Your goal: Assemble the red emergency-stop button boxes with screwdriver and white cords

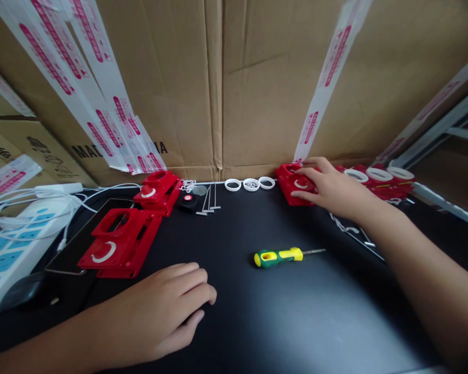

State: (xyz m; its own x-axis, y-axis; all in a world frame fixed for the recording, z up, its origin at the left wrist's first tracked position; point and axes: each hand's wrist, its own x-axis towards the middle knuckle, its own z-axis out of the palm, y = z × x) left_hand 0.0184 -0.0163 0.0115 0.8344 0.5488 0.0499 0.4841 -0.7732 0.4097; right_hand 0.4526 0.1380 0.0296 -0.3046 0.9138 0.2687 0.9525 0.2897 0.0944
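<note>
One red housing (287, 183) stands at the back of the black tabletop (226, 322), near the cardboard (257, 78). Right hand (335, 191) over it, fingers and thumb about its side; whether firmly gripped, cannot tell. Left hand (159, 306) nearer, half-curled, grip released. Yellow-green screwdriver (278, 256) lies right of it; three white rings (251, 188) left of the housing.

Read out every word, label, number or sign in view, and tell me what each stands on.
"MA", the following letters partly covered by tape, and "A" at the far end: the large cardboard box.
Pink printing on the packing tape: too blurred to read.
Dark marks on the side box: too blurred to read.
Red-and-white sticker on the small black part: too small to read.
</note>
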